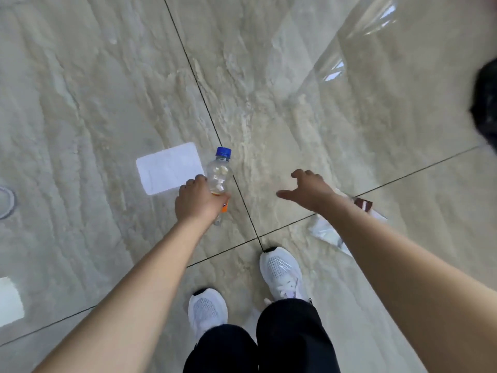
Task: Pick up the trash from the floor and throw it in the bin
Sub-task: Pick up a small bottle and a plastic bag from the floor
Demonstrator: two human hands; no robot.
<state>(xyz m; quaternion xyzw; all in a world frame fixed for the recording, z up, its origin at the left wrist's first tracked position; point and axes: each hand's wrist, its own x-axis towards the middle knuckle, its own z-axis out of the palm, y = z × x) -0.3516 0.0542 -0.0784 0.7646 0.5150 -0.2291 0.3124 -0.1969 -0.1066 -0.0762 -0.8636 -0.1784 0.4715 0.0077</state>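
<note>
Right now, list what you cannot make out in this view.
- Lower part of the plastic bottle: covered by the left hand gripping it; label unreadable.
- Wrapper on the floor: partly behind the right forearm; print too small.
- Black object: cut off by the right edge and blurred; cannot tell whether it is the bin.
- Round object and white item: cut off by the left edge.
- Right hand: fingers spread, holding nothing.

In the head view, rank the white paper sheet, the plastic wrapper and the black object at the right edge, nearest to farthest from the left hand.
1. White paper sheet: on the floor just left of the left hand, which grips the bottle.
2. Plastic wrapper: on the floor to the right, partly under the right forearm.
3. Black object: far right edge, upper part of the view.
</note>
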